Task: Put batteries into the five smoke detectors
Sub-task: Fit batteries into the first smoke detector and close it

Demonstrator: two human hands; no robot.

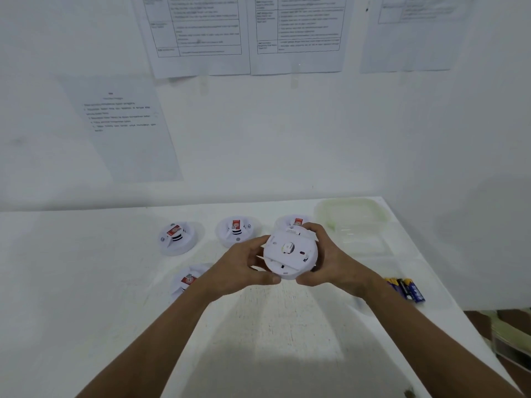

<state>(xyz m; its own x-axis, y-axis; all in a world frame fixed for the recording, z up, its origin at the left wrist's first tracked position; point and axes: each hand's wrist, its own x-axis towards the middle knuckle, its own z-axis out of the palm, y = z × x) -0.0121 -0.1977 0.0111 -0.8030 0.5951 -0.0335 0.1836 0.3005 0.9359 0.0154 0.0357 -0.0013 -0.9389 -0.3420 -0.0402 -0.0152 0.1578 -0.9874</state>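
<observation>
Two hands hold one white smoke detector [290,254] up over the white table [86,282]. Its back side faces up. The left hand [244,271] grips its rim at 9 o'clock, with fingers curled round the edge. The right hand [324,257] grips the rim at 3 o'clock, fingers curled over the top and thumb at the bottom.

Four more smoke detectors lie on the table, so there are five in all. One detector [178,238] lies at 10 o'clock from the held one. A second detector [237,229] lies at 11 o'clock. A third detector [293,221] sits at 12 o'clock, partly hidden behind the held one. A fourth detector [186,280] lies at 8 o'clock, partly under the left arm. Each of the four shows a red and white tag.

A small bunch of blue batteries [406,288] lies at 4 o'clock, near the right wrist. I cannot count them for sure.

One clear plastic box [353,222] sits at 2 o'clock, by the table's far corner.

Four sheets of printed paper [198,33] hang on the white wall.
</observation>
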